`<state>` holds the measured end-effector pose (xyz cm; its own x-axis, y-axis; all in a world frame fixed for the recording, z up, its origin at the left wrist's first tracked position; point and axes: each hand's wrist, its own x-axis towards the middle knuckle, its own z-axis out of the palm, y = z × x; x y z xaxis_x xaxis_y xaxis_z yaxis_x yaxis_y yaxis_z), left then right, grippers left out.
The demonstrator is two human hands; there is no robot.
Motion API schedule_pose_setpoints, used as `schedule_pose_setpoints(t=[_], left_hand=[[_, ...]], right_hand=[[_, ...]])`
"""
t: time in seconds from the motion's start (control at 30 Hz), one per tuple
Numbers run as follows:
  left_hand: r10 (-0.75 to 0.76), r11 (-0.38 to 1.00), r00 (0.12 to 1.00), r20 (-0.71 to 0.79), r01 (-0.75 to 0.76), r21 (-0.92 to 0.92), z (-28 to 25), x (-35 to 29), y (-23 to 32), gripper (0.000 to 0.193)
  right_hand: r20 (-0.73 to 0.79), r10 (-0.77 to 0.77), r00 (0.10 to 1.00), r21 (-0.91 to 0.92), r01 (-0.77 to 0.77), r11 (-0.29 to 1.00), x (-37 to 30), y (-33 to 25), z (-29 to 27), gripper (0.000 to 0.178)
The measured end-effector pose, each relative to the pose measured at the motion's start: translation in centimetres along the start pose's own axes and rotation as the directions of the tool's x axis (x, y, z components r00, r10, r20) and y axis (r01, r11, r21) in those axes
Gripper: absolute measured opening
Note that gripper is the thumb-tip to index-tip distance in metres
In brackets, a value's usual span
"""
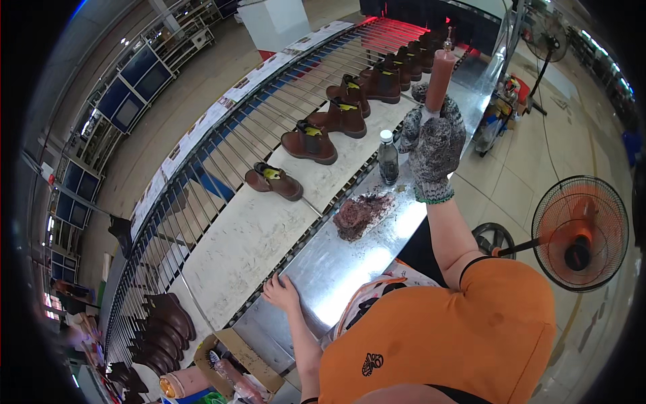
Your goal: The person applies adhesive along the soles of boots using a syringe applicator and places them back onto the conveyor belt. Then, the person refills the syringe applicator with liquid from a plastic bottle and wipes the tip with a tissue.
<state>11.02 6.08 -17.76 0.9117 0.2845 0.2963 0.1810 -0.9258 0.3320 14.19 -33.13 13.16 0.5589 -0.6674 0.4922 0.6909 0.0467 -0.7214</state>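
Note:
My right hand (pixel 436 148), in a thick grey speckled knit glove, is raised over the right part of the metal ledge (pixel 350 269). It grips the lower end of a reddish-brown cylinder with a narrow metal tip (pixel 441 77), held upright. Bare, with fingers spread, my left hand (pixel 281 294) rests at the ledge's edge beside the conveyor belt (pixel 229 249). Between my hands lies a crumpled reddish-brown cloth-like lump (pixel 356 219) amid dark smears. A small clear bottle with a white cap (pixel 388 160) stands near my glove. The nearest brown boot (pixel 274 182) sits on the belt.
More brown boots (pixel 308 143) line the belt toward a red-lit opening (pixel 397 30). Others stand in a row (pixel 165 326) at lower left. Beside them is a cardboard box (pixel 245 357) holding a brush and a pinkish bottle. An orange fan (pixel 580 232) stands at right.

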Motion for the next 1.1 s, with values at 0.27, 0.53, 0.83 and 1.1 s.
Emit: schedule_pose_setpoints(t=[0.27, 0.53, 0.83, 1.1], left_hand=[[-0.007, 0.999, 1.000, -0.029, 0.008, 0.033, 0.2, -0.1, 0.0, 0.034], [0.023, 0.999, 0.991, -0.135, -0.029, -0.041, -1.3, -0.5, 1.3, 0.043], [-0.052, 0.995, 0.994, -0.098, 0.043, -0.091, -1.0, -0.7, 0.9, 0.046], [-0.039, 0.997, 0.993, -0.109, 0.032, -0.066, -0.7, 0.0, 1.3, 0.045]], right_hand=[[-0.012, -0.070, 0.997, -0.101, 0.069, 0.992, 0.3, 0.0, 1.1, 0.035], [0.000, -0.035, 0.999, -0.085, 0.035, 0.996, 0.3, 0.0, 1.2, 0.036], [0.039, -0.033, 0.999, -0.200, 0.040, 0.979, -0.1, -0.4, 1.3, 0.036], [0.053, -0.040, 0.998, -0.168, 0.048, 0.985, 0.4, -0.5, 0.8, 0.037]])
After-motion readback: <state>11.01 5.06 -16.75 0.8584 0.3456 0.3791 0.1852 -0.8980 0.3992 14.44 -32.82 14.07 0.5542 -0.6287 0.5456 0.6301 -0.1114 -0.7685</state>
